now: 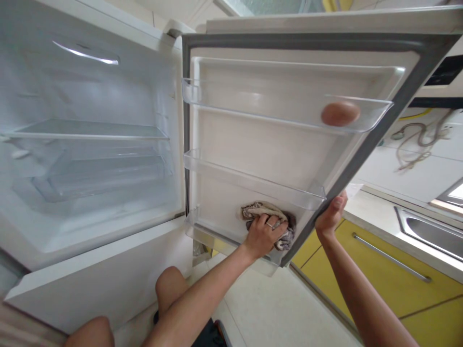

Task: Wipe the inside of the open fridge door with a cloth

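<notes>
Fridge compartment: stands open on my left, a light strip glowing near its top; inside, a glass shelf lies above a clear drawer.
White lower front: runs beneath that compartment, with my bent knees before it.
Door: swung wide to the right of the compartment, its inner face towards me, three clear racks across it.
Lower rack: partly hidden, because my left forearm crosses in front of it.
Middle rack: spans the panel just above the cloth.
Top rack: holds a brown egg near its right end.
Left hand: my fingers, one with a ring, curl over the bunched cloth and press it to the panel.
Patterned cloth: against the door's inner face, between the middle and lower racks, towards the right.
Right hand: closed around the door's outer edge, beside the middle rack's end.
Yellow cabinets: behind my right forearm, under a pale counter.
Sink: set into that counter, far right; loose hoses hang on the wall above.
</notes>
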Motion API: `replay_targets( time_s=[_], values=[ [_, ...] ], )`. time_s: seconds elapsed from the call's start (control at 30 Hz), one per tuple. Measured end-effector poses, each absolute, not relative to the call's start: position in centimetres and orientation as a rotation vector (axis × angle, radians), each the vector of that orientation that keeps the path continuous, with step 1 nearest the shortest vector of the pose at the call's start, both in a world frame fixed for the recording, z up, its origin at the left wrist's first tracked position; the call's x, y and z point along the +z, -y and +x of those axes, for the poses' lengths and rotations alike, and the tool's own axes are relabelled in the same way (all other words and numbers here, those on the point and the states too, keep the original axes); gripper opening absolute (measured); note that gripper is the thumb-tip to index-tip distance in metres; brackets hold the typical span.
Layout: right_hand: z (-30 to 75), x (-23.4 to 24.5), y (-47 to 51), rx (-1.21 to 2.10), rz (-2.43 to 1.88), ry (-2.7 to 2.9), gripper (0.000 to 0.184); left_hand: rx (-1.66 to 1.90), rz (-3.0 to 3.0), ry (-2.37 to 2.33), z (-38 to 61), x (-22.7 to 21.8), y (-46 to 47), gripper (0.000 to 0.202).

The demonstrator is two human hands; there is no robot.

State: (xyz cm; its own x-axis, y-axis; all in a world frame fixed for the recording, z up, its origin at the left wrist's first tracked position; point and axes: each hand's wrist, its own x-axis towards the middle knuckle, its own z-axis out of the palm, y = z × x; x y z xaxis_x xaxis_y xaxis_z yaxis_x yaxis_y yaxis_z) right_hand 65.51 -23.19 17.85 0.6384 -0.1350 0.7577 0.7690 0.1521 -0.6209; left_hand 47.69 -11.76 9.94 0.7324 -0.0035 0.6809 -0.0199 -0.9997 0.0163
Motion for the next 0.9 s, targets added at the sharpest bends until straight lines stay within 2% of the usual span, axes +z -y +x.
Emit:
replay_targets(
  time_s=[0.13,0.3,0.4,0.7,0.8,0.9],
  values=[
    [65.8,17.9,23.1,-0.785,-1.225,0.691,0.073,0.908,3.11,-0.036,44.8,9.1,8.1,0.044],
    [65.9,18.0,22.8,-0.81,-1.181,0.711,0.067,0.593,3.152,-0.211,40.7,9.4,1.9,0.051],
    [66.2,17.9,22.7,-0.815,-1.177,0.718,0.064,0.534,3.183,-0.379,38.5,9.7,-1.6,0.053],
    [66.0,17.8,22.9,-0.84,-1.19,0.717,0.064,0.879,3.202,-0.536,35.7,8.6,-4.6,0.048],
    [65.8,17.9,22.9,-0.847,-1.199,0.724,0.064,1.141,3.094,-0.589,35.5,8.7,-4.6,0.053],
    [65.8,17.9,22.9,-0.833,-1.18,0.716,0.064,1.428,2.919,-0.683,34.8,10.7,-5.1,0.057]
  ],
)
